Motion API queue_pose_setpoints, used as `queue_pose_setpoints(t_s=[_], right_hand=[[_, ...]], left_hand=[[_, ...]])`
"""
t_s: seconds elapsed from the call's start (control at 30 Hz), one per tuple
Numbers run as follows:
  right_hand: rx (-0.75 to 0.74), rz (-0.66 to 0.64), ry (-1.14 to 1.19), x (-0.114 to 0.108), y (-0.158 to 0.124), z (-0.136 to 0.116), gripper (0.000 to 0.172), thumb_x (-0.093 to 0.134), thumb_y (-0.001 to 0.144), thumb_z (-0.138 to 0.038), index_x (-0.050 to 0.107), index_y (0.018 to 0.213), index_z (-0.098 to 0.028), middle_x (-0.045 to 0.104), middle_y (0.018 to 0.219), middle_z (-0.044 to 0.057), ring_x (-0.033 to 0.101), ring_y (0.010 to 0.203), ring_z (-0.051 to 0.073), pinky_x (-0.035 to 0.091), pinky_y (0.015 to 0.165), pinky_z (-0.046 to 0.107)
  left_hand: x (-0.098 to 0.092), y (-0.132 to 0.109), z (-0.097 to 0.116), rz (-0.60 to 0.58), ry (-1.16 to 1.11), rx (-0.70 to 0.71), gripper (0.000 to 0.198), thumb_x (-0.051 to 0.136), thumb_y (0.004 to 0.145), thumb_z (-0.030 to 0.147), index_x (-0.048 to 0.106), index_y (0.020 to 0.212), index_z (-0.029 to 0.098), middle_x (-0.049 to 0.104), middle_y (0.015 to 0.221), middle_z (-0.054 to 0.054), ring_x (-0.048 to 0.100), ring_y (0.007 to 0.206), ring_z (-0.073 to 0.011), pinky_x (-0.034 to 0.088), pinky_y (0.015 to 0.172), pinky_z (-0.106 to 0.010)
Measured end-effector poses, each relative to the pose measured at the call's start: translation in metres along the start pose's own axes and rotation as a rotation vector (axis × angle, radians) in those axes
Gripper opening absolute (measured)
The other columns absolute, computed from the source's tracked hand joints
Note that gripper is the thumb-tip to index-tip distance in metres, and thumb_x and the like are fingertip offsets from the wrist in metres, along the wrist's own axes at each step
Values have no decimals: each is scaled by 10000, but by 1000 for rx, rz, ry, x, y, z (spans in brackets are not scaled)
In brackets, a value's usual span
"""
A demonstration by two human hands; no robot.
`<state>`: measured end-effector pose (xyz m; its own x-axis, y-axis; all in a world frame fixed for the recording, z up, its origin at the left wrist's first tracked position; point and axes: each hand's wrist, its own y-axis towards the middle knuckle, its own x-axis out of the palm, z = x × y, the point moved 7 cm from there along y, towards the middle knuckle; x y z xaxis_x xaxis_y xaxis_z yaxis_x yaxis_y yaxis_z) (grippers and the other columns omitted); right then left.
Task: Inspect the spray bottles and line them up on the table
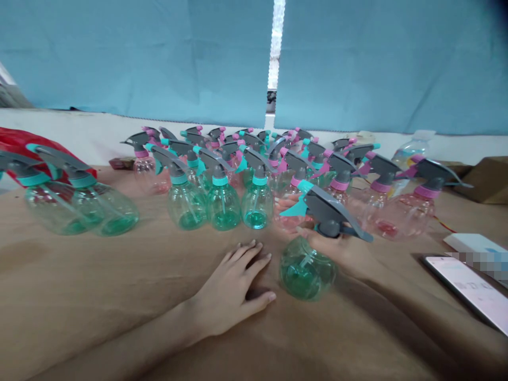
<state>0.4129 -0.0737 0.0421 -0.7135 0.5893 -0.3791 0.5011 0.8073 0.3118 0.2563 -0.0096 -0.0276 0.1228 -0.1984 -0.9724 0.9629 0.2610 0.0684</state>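
Your left hand lies flat, fingers spread, on the smooth brown table. Just beside it, your right hand wraps the neck of a round, see-through green plastic spray bottle, which leans. You seem to be partway through handling it; the next move calls for a steady hold. Farther off stand see-through green and pink spray bottles.

Left hand and right hand, both bare; the left shows slender fingers and a short thumbnail. Left forearm and right forearm are likewise bare, each narrowing toward the wrist. Finer right-hand detail is blurred.
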Motion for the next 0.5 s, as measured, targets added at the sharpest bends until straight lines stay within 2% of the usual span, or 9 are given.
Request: queue_pose_setpoints(t_s=[0.2,0.33,0.5], right_hand=[[35,-51,11,2,0,1,166,605,684,-331,560,809,-231,639,745,19,614,686,197,501,554,310],[77,-61,49,2,0,5,198,632,685,-325,558,843,-231,654,825,30,636,747,203,521,611,324],[156,-39,55,0,0,5,279,657,610,-344,543,840,-237,660,801,42,663,780,246,539,706,403]], left_hand=[[0,0,0,2,-2,5,616,467,894,551,398,1378,176,311,1475,-111,254,1350,-287,238,1074,-464],[-1,0,0,9,-2,4,603,481,890,539,407,1370,182,332,1466,-104,268,1346,-280,246,1072,-457],[-1,0,1,8,-2,7,598,475,893,540,395,1377,197,324,1472,-92,265,1349,-274,243,1071,-459]])
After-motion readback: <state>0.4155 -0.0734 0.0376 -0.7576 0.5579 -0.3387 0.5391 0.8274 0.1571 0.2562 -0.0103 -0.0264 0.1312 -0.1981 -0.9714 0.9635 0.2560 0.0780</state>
